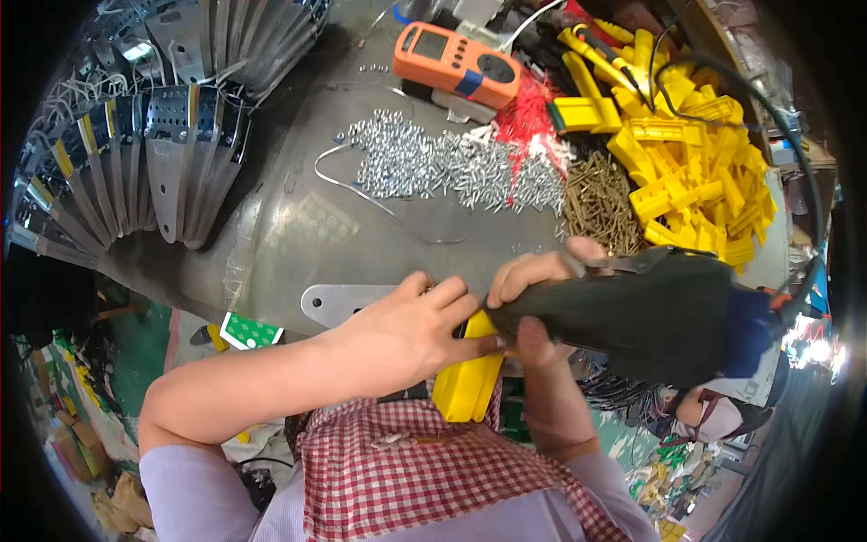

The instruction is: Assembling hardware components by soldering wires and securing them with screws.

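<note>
My right hand (535, 276) is wrapped round the front of a black electric screwdriver (641, 312), which lies nearly level with its blue back end (748, 334) to the right. Motion smears the tool a little. Its tip meets a yellow plastic part (468, 384) at the table's near edge, and the exact contact is hidden by fingers. My left hand (411, 327) is closed on that yellow part, fingers bent over its top. From under the left hand a flat grey metal plate (336, 303) with a rounded, holed end sticks out to the left.
Small silvery nuts (390, 154), silvery screws (492, 172) and brass-coloured screws (603, 200) lie in piles on the grey table (298, 226). Behind them sits an orange meter (456, 63). Yellow plastic parts (691, 172) are heaped at right, metal plate assemblies (172, 154) at left. A masked person (718, 417) is at lower right.
</note>
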`<state>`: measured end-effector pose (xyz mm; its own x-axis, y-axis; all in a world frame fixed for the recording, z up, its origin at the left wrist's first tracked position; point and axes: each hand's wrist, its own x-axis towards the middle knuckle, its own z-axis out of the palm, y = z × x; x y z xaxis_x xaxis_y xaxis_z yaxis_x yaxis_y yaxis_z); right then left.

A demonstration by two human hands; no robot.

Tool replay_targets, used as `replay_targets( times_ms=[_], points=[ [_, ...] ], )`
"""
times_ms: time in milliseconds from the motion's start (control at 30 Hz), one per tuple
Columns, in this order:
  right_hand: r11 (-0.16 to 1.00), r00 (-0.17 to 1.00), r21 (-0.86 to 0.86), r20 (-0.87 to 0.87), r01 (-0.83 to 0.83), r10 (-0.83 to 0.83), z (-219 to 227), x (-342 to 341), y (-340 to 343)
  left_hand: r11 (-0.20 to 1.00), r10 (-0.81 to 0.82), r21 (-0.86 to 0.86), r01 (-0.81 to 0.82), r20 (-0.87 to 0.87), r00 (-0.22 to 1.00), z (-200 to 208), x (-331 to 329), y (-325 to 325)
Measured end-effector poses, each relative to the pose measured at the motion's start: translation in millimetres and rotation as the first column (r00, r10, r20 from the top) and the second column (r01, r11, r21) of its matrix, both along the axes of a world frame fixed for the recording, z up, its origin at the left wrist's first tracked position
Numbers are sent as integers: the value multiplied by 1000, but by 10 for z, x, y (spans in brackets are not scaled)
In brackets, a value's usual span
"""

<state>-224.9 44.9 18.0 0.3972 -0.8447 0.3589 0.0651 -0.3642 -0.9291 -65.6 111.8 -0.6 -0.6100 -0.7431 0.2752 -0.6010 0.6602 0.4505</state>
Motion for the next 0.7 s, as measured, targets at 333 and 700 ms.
replay_targets(
  times_ms=[333,700],
  points=[
    [959,930,-74,233,-274,284,190,-168,-81,994,12,106,-13,17,1000,19,51,-37],
    [849,838,-159,151,-503,525,93,-122,-184,998,4,55,-4,-8,1000,-6,17,21]
  ],
)
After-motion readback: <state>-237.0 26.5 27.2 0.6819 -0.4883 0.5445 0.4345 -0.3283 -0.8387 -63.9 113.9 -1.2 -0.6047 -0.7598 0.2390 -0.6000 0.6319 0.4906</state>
